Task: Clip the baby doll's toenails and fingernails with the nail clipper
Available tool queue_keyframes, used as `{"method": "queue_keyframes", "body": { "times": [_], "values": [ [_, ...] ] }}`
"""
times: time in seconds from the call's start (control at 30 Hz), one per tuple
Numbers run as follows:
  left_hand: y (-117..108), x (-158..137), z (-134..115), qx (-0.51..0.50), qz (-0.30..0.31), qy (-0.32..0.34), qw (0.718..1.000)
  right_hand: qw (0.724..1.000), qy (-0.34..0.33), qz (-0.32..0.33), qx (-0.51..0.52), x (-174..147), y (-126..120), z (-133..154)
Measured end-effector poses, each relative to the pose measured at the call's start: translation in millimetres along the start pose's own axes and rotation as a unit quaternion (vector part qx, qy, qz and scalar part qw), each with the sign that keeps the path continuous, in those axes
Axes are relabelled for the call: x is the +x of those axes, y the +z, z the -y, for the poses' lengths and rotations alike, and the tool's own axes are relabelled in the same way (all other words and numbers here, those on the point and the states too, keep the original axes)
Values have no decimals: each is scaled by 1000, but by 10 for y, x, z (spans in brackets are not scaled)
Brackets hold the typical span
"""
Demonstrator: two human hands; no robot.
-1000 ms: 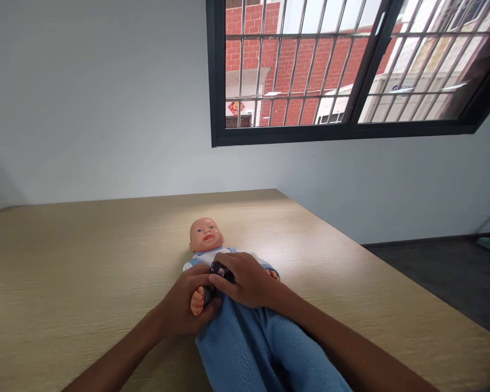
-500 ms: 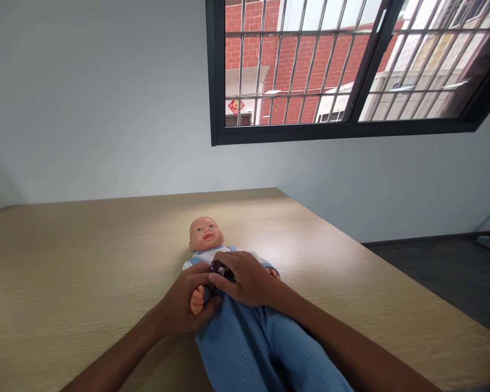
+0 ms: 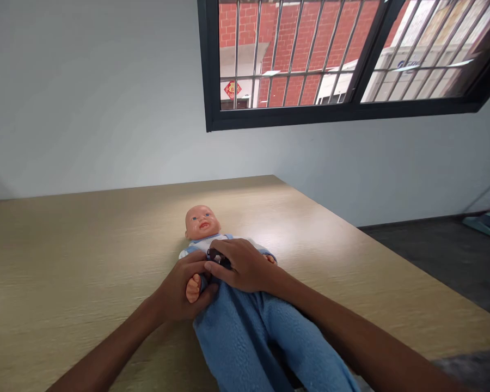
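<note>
A baby doll (image 3: 203,223) lies on its back on the wooden table, dressed in a white and light-blue top and blue fleece trousers (image 3: 245,337). My left hand (image 3: 182,288) is closed around the doll's arm near its waist, and the small doll hand (image 3: 193,288) pokes out between my thumb and fingers. Over the doll's belly, my right hand (image 3: 243,267) has its fingers curled at a small dark, shiny, strap-like thing (image 3: 213,254). Most of that dark thing is hidden under my fingers. The tips of both hands nearly meet there.
The pale wooden table (image 3: 85,245) reaches back to a white wall (image 3: 93,98). Its right edge drops to a dark floor (image 3: 424,256). Above the table is a black-framed window (image 3: 286,117) with metal bars. A bluish-green thing (image 3: 488,224) lies on the floor at far right.
The whole view has shifted, so the doll, table and window sit slightly higher in the picture. Both hands keep nearly the same hold on the doll.
</note>
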State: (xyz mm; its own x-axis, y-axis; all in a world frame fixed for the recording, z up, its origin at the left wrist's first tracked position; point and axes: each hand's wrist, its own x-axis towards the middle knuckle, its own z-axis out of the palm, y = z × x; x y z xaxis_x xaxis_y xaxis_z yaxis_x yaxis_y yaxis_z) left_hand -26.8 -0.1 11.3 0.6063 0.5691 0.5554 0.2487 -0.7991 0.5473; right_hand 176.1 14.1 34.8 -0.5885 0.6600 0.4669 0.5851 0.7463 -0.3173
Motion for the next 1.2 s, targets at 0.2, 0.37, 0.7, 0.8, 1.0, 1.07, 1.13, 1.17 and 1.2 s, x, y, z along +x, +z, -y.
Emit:
{"method": "queue_keyframes", "body": {
  "times": [0.2,0.37,0.7,0.8,1.0,1.07,1.13,1.17,1.2],
  "values": [
    [-19,30,-30,-5,11,-3,1000,1000,0,2,-5,13,-34,19],
    [-19,31,-20,0,16,-15,1000,1000,-5,-2,5,3,-29,-2],
    [-25,33,-23,1,17,-8,1000,999,12,25,28,4,-70,-8],
    [-24,42,-38,-1,15,-3,1000,999,-3,10,42,0,-54,-16],
    [-15,40,-43,-7,15,-3,1000,999,9,-6,38,-14,-12,-15],
    [-18,27,-37,-4,16,-7,1000,999,0,-10,47,-16,-8,-23],
    [-21,17,-28,-2,16,-9,1000,998,-18,-11,65,-11,-11,-35],
    [-21,16,-24,0,16,-10,1000,997,-26,-9,74,-7,-15,-39],
    [-21,17,-21,1,14,-9,1000,996,-31,-6,82,-1,-20,-41]
  ]
}}
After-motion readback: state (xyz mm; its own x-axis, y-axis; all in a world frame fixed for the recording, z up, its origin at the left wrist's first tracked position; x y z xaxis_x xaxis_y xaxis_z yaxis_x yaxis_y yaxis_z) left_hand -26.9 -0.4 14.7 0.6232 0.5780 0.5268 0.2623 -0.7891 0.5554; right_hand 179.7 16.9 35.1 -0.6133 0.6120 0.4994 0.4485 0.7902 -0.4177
